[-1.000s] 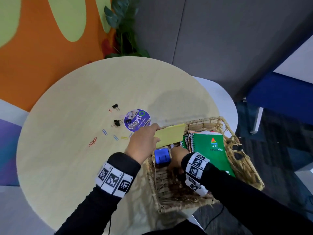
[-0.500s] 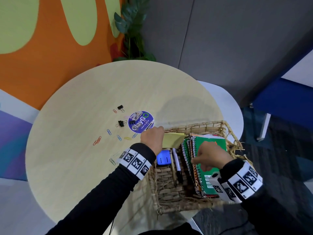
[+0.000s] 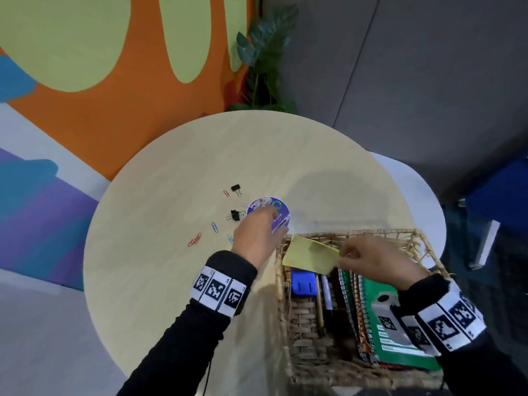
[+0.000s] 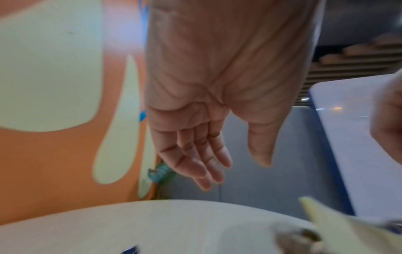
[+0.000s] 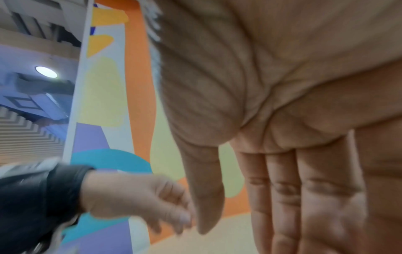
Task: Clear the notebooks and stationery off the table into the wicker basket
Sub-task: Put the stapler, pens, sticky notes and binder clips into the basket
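Head view: right hand (image 3: 374, 262) pinching yellow sticky-note pad (image 3: 310, 254) over wicker basket (image 3: 425, 244), likely to drop beside notebooks (image 3: 380, 318) standing on edge; left hand (image 3: 257, 235), fingers (image 4: 195, 163) relaxed and released, reaching left toward paper clips (image 3: 195, 240) on table (image 3: 160, 281).

I can read no words anywhere. The round purple sticker (image 3: 268, 213) on the table (image 3: 171, 281) carries print too blurred to read. Green notebook (image 3: 400, 347) label: illegible.
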Motion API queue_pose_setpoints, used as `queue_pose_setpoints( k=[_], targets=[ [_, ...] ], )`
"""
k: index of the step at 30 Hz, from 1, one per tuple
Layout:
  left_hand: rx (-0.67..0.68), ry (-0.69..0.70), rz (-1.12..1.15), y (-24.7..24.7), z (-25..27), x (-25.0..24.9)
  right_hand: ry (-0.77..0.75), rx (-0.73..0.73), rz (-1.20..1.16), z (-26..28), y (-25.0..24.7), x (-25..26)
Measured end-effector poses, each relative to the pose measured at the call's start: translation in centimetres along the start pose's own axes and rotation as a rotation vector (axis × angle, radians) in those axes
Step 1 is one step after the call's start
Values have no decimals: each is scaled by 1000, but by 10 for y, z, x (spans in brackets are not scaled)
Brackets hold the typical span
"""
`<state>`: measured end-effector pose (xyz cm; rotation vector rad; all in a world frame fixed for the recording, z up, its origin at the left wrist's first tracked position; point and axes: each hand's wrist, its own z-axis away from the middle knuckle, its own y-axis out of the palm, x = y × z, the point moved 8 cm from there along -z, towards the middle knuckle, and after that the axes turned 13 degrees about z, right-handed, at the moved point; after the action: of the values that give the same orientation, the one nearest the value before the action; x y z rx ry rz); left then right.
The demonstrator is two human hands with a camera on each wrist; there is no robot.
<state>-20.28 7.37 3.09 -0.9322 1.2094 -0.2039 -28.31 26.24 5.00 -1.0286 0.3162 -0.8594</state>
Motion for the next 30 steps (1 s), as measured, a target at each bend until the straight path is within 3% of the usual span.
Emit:
queue_pose_setpoints(
  k=[6, 9, 13, 16, 24, 30],
  targets=[
    [-63, -243, 87, -40, -9, 115, -223, -198, -20, -70, -64, 108],
    [-100, -328, 113, -48, -8, 154, -323, -164, 116, -128, -50, 167],
    [-120, -341, 137, -50, -7, 182, -404, -16, 405, -191, 0, 217],
    [-126, -344, 158, -51, -7, 194, -425, 93, 570, -219, 31, 231],
    [-80, -289, 203, -46, -28, 198, -436, 117, 657, -259, 72, 226],
    [5, -286, 205, -26, -61, 188, -361, 120, 625, -243, 35, 227]
  ],
)
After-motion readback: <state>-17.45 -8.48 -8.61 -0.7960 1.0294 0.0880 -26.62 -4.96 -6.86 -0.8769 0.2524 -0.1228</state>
